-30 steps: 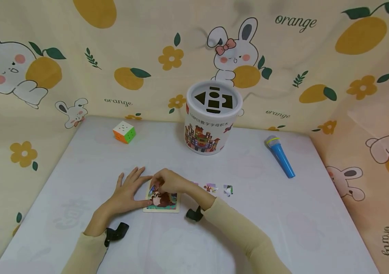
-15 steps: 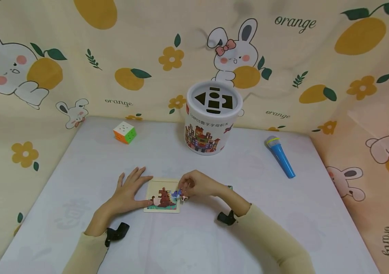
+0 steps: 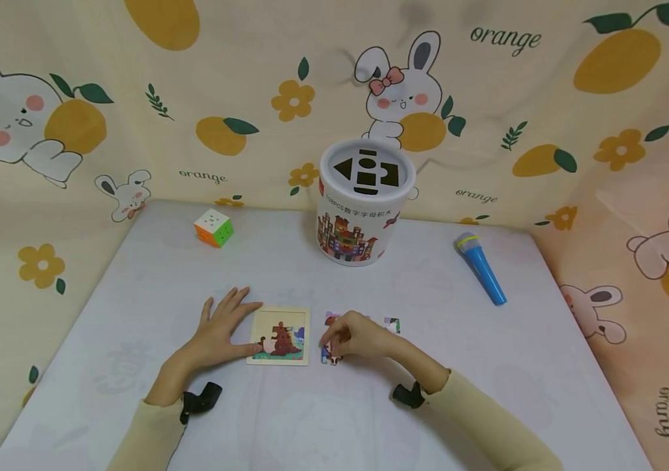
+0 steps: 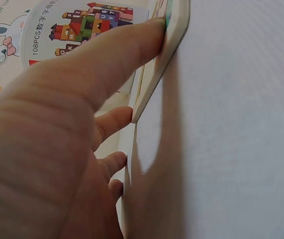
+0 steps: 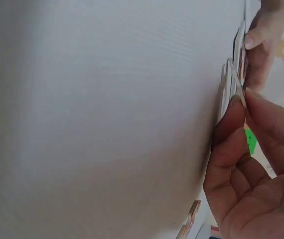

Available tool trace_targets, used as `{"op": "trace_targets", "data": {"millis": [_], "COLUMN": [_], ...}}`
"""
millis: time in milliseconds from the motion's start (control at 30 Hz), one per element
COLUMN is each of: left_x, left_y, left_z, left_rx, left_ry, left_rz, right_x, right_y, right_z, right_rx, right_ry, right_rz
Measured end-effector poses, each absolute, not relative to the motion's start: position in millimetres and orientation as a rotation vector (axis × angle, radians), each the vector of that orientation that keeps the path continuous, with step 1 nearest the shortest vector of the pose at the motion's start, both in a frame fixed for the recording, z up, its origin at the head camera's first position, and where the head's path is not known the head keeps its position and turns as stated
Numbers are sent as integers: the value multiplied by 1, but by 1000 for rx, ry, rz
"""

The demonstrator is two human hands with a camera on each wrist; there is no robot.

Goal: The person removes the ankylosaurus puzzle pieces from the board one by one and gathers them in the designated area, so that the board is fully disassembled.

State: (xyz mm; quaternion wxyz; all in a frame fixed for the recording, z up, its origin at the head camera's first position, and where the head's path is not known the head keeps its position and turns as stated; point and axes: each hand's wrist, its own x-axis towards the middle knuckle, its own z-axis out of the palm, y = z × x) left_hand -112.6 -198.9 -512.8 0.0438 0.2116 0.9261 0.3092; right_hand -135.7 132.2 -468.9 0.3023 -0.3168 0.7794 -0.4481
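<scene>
My right hand [image 3: 361, 335] pinches a jigsaw puzzle piece [image 5: 237, 82] between thumb and finger, low over the table just right of the puzzle tray [image 3: 278, 314]. In the right wrist view the piece shows edge-on and tilted. Fitted puzzle pieces [image 3: 283, 343] with a brown animal fill the lower part of this shallow wooden frame; its upper part is bare board. Spread beside the tray, my left hand [image 3: 216, 332] rests its thumb [image 4: 147, 40] on the lower left rim, and its index fingertip meets the upper left corner. Another loose piece [image 3: 392, 324] lies right of my right hand.
Behind stands a white lidded bucket [image 3: 358, 229] with shape cut-outs. A puzzle cube [image 3: 213, 227] sits back left, and a blue toy microphone [image 3: 482, 268] lies back right. A patterned cloth [image 3: 240, 78] hangs around the table's rear and sides.
My right hand has moved right, from over the tray's upper left to the table beside it, carrying the puzzle piece out of the tray. My left hand has stayed in place.
</scene>
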Motion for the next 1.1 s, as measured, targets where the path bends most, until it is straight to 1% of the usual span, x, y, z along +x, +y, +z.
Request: {"op": "trace_targets", "data": {"millis": [333,800,1100], "left_x": [-112,-112,-112], "left_y": [-199,-199,-200], "left_z": [-513,-511,-511], "left_rx": [639,642,655], "left_ry": [2832,2832,2837], "left_rz": [943,946,941], "right_x": [-131,-128,-136], "right_y": [133,132,112], "right_z": [-471,-467,-455], "right_rx": [-808,-881,-927], "right_ry": [2160,2253,2291], "right_rz": [-1144,-1073,-1061]}}
